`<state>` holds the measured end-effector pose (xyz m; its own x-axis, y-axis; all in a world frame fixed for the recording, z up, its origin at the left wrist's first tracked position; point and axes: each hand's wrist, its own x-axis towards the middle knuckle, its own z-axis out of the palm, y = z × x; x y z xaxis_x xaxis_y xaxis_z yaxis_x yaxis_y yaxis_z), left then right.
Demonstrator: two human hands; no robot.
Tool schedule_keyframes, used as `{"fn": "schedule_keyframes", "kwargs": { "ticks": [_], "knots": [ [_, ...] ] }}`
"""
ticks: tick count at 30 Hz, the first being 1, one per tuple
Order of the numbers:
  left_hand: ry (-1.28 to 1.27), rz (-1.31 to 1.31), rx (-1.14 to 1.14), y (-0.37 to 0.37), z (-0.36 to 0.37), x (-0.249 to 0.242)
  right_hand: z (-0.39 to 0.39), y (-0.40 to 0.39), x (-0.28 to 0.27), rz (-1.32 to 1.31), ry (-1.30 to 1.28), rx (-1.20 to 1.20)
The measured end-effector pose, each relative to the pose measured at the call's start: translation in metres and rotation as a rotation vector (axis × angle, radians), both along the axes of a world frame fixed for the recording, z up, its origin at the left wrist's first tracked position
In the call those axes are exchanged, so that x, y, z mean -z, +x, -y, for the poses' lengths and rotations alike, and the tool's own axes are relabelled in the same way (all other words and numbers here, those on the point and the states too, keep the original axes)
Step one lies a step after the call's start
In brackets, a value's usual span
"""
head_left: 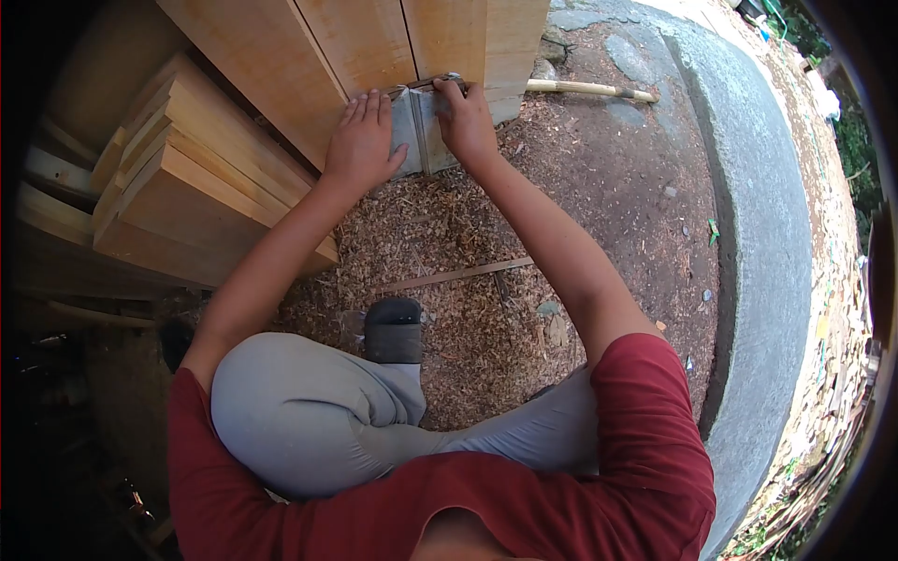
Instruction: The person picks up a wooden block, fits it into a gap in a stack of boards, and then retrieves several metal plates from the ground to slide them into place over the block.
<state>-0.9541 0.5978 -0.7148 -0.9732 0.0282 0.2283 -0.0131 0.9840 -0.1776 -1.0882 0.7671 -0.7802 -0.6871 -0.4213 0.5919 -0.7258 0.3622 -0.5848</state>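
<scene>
A pale grey, sheet-like piece (409,136) with a fold or seam down its middle lies against the lower ends of upright wooden boards (369,47). My left hand (365,145) rests flat at its left side, fingers stretched up over the wood and thumb out across the grey surface. At the upper right corner, my right hand (465,122) has its fingers bent and closed on the sheet's edge. A dark, crumpled strip (426,84) runs along the top edge between both hands. What the piece is made of does not show.
Stacked wooden planks (201,187) stand at the left. A light pole (589,89) lies to the right of the boards. Wood shavings (458,224) cover the ground, with a thin wooden strip (454,276) across them. A concrete curb (762,243) curves along the right.
</scene>
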Motion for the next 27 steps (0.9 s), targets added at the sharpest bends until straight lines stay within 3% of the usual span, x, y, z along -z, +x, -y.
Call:
{"fn": "schedule_keyframes", "kwargs": {
  "ticks": [7,15,21,23,27],
  "knots": [
    [-0.150,0.056,-0.072,0.009,-0.013,0.001,0.002,0.008,-0.003,0.041,0.078,0.022],
    [-0.146,0.036,-0.060,0.004,-0.009,0.001,0.003,0.005,-0.006,0.069,0.153,0.026],
    [-0.166,0.028,-0.053,0.002,-0.004,0.002,0.004,0.019,-0.005,-0.249,0.079,0.145],
    [-0.146,0.027,-0.046,0.002,-0.004,0.001,0.001,0.025,-0.008,-0.059,0.130,0.112],
    [-0.150,-0.023,-0.032,0.002,-0.004,0.003,-0.003,0.036,-0.013,0.022,0.074,0.063]
  ]
}}
